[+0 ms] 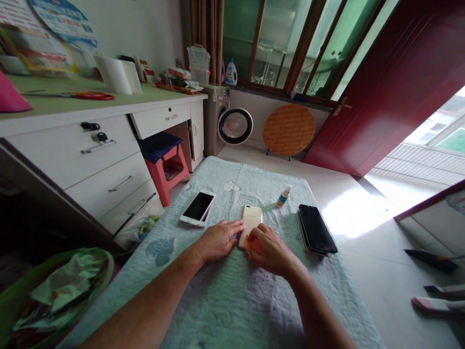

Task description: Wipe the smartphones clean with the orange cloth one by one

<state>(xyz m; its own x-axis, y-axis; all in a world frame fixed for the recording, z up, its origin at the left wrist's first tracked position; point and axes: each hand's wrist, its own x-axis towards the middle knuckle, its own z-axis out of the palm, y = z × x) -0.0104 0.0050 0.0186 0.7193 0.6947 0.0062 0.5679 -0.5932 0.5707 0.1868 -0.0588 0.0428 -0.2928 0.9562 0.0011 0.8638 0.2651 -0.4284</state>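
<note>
A gold phone (pixel 251 218) lies face down in the middle of a table covered by a pale blue-green quilted cloth (pixel 232 300). My left hand (pixel 217 240) rests flat on the cloth with its fingers stretched against the phone's left edge. My right hand (pixel 271 250) is closed round a small orange cloth (pixel 251 244) pressed on the phone's near end. A white phone (pixel 198 207) lies face up to the left. A stack of dark phones (pixel 316 229) lies to the right. A small white bottle (pixel 284 196) with a blue label stands behind the gold phone.
White desk with drawers (pixel 90 145) stands at left, a red stool (pixel 167 167) under it. A green bag of waste (pixel 54 295) sits at lower left. A washing machine (pixel 228 121), a round wooden board (pixel 289 130) and a dark red door (pixel 392 82) lie beyond.
</note>
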